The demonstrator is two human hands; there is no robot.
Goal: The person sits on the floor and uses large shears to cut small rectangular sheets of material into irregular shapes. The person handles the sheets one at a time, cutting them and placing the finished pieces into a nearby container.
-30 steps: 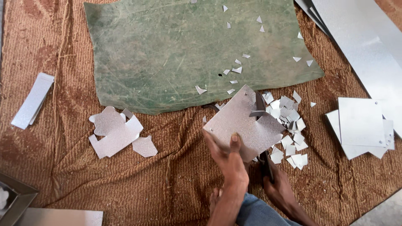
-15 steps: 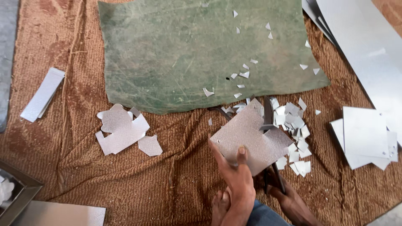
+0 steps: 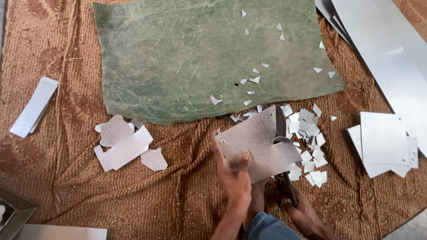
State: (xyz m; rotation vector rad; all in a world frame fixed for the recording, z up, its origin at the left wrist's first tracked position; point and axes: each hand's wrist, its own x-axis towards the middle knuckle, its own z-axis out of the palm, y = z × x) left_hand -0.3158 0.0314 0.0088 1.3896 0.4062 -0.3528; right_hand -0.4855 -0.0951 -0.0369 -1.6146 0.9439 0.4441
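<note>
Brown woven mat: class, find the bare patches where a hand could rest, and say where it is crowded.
Bare mat lies between the narrow metal strip and the shaped cut-outs, and below those cut-outs, left of the left hand. The green sheet is bare on its left. Crowded: the scrap pile beside the held metal sheet and snips.

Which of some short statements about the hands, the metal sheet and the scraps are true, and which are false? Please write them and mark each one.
1. The left hand holds a metal sheet. True.
2. The right hand works snips at the sheet's right edge. True.
3. The green mat lies on top of the sheet. False: it lies flat beyond the sheet, on the brown cloth.
4. The scrap pile lies left of the sheet. False: it lies to its right.
5. A stack of square sheets lies at the right. True.
</note>
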